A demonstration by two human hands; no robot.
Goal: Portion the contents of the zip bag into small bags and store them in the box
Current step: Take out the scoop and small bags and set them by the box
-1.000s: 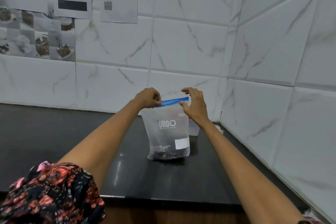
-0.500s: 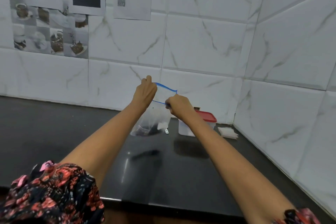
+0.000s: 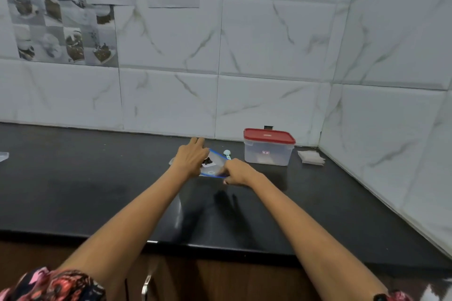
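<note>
Toward the worktop's (image 3: 97, 190) back edge, the zip bag (image 3: 215, 162) lies flat between your hands: left hand (image 3: 192, 157) rests on it, fingers straight; right hand (image 3: 238, 171) pinches its near-right corner. Box (image 3: 268, 148) stands just right, nearer your right hand.

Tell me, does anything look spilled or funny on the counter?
Nothing looks spilled. The zip bag lies flat on the black counter between both hands instead of standing. The red-lidded box sits upright and closed, with the small bags stacked beside it.
</note>
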